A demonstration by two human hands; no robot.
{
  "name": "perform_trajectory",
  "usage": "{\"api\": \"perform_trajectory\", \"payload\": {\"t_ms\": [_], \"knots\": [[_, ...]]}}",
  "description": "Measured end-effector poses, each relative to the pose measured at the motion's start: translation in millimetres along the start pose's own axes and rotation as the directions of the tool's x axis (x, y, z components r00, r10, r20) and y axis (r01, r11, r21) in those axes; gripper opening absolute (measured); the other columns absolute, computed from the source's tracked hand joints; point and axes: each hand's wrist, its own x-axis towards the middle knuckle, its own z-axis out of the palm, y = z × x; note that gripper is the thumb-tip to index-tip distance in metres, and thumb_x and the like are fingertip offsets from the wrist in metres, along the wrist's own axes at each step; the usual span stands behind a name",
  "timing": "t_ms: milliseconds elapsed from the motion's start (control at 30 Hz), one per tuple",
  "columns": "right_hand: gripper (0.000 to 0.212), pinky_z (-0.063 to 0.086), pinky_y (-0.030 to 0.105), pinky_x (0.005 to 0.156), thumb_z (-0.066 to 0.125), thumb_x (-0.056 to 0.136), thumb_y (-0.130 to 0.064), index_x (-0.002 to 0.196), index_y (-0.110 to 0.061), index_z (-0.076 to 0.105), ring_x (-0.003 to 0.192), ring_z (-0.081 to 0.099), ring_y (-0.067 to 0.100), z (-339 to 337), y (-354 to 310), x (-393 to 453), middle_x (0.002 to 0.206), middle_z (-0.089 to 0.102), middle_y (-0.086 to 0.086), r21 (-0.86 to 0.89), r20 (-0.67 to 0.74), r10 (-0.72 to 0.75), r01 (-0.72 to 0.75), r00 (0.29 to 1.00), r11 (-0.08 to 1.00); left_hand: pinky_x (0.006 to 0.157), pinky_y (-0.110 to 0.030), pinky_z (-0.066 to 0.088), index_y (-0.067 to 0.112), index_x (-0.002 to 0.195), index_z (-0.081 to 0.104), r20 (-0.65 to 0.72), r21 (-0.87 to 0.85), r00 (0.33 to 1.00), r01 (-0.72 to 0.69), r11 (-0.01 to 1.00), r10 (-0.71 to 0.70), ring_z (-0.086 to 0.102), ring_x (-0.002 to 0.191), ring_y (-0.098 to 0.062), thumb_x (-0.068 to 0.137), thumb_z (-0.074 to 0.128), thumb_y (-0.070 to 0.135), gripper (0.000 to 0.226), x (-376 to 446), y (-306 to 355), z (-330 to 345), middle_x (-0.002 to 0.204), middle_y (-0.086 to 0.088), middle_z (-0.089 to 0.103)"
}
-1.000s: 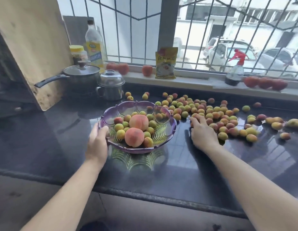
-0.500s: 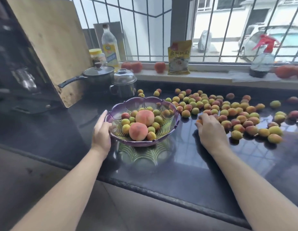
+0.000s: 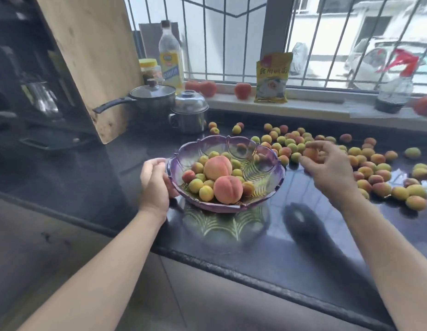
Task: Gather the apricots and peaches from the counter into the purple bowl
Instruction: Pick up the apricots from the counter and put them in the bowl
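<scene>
Apricots (image 3: 365,163) mostly lie loose on counter (image 3: 291,247), at 3 o'clock from purple bowl (image 3: 274,177). R hand (image 3: 332,170) is raised, fingers curled, pinching one orange apricot (image 3: 311,152); bowl sits at its 9 o'clock, just beside. L hand (image 3: 155,182) grips bowl's rim w/ curled fingers.

Both bare forearms reach forward from the lower edge of the view. The left grip (image 3: 156,181) curls its fingers round a bowl's rim. The right grip (image 3: 327,167) is raised, fingers bent, pinching small fruit at its fingertips (image 3: 314,152).
</scene>
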Motion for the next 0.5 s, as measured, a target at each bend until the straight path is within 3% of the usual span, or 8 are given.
{"api": "perform_trajectory", "payload": {"t_ms": [67,133,200,267,367,500], "knots": [[0.026,0.045,0.011,0.045,0.075,0.091,-0.021,0.116,-0.024,0.066,0.081,0.063,0.017,-7.6,-33.6,0.0,0.116,0.065,0.011,0.080,0.126,0.014,-0.024,0.992,0.997,0.077,-0.032,0.056,0.020,0.114,0.064,0.070,0.019,0.998,0.002,1.000,-0.003,0.068,0.091,-0.013,0.098,0.051,0.034,0.024,2.7,-2.7,3.2,0.100,0.001,0.069],[0.021,0.037,0.008,0.038,0.072,0.093,-0.024,0.114,-0.023,0.067,0.062,0.061,0.004,-13.7,-70.3,-2.0,0.100,0.068,0.002,-0.008,0.305,-0.018,0.021,0.952,1.000,0.095,-0.042,0.058,0.026,0.120,0.067,0.136,0.072,0.991,-0.005,0.997,-0.004,0.071,0.109,-0.018,0.090,0.051,0.041,0.038,6.5,-5.9,3.2,0.115,0.002,0.074],[0.019,0.041,0.009,0.043,0.071,0.094,-0.031,0.110,-0.023,0.067,0.058,0.065,-0.003,-10.5,-100.0,-2.6,0.091,0.071,-0.004,-0.178,0.532,-0.019,0.134,0.847,0.975,0.103,-0.047,0.056,0.035,0.116,0.071,0.141,0.103,0.990,-0.022,0.994,0.007,0.071,0.114,-0.018,0.087,0.051,0.039,0.035,11.1,-10.9,1.9,0.115,0.006,0.077],[0.021,0.045,0.012,0.050,0.072,0.091,-0.039,0.106,-0.024,0.068,0.066,0.068,0.002,4.3,-115.5,-1.4,0.088,0.073,-0.008,-0.404,0.671,0.075,0.279,0.738,0.871,0.105,-0.051,0.055,0.040,0.111,0.073,0.136,0.106,0.991,-0.031,0.994,0.016,0.071,0.115,-0.018,0.082,0.053,0.041,0.035,14.4,-13.9,0.1,0.113,0.009,0.078],[0.021,0.053,0.023,0.060,0.071,0.090,-0.040,0.104,-0.025,0.070,0.082,0.066,0.010,28.4,-120.8,-1.6,0.095,0.071,-0.006,-0.584,0.744,0.198,0.477,0.638,0.657,0.107,-0.055,0.054,0.040,0.115,0.074,0.125,0.111,0.992,-0.039,0.993,0.025,0.070,0.118,-0.022,0.077,0.052,0.047,0.045,16.8,-15.8,0.2,0.117,0.008,0.078],[0.018,0.059,0.030,0.075,0.070,0.089,-0.034,0.104,-0.025,0.075,0.089,0.067,0.015,44.1,-119.6,-2.8,0.098,0.073,-0.004,-0.596,0.784,0.254,0.571,0.566,0.565,0.106,-0.054,0.054,0.037,0.122,0.073,0.101,0.123,0.995,-0.035,0.992,0.022,0.069,0.119,-0.021,0.076,0.052,0.049,0.052,18.6,-17.9,0.9,0.120,0.009,0.077]]}}
